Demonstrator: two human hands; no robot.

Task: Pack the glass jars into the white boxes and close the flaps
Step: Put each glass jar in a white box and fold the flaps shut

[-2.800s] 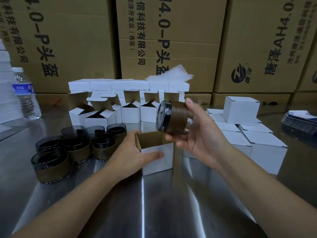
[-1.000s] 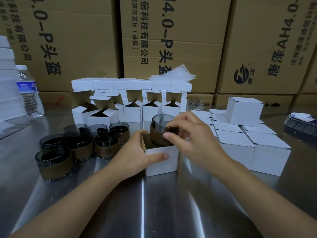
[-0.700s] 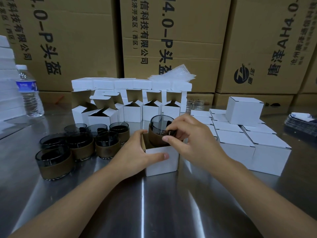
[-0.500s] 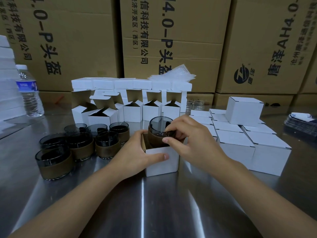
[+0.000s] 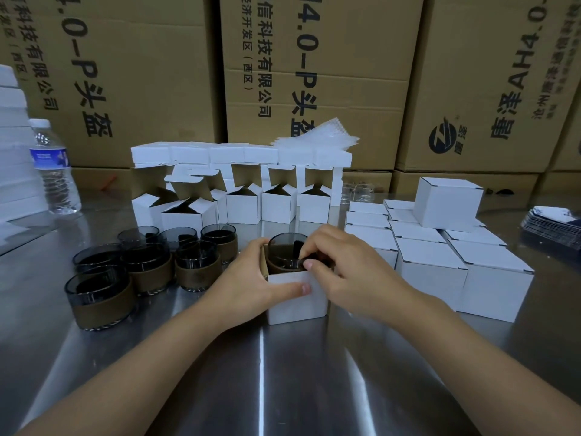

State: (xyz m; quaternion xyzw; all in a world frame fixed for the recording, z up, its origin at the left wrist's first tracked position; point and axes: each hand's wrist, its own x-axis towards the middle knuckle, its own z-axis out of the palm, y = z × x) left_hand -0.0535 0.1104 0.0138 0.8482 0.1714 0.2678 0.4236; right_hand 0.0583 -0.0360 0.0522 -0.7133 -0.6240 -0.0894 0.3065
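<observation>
A small open white box [image 5: 297, 302] stands at the middle of the steel table. My left hand [image 5: 248, 284] grips its left side, thumb across the front face. A dark glass jar with a brown band [image 5: 284, 254] sits partway down in the box, its rim above the box top. My right hand [image 5: 349, 272] pinches the jar's rim, fingers inside the glass. Several more banded jars [image 5: 151, 265] stand in a cluster to the left. A row of open white boxes [image 5: 242, 202] waits behind.
Closed white boxes [image 5: 440, 256] are stacked at the right. A water bottle [image 5: 55, 171] stands at far left, next to white stacks. Big brown cartons [image 5: 314, 73] wall the back. Dark flat cards [image 5: 553, 225] lie at the right edge.
My right hand brought the jar from the air above the box, turned it upright and has lowered it steadily deeper into the box. My left hand has kept its grip on the box.
</observation>
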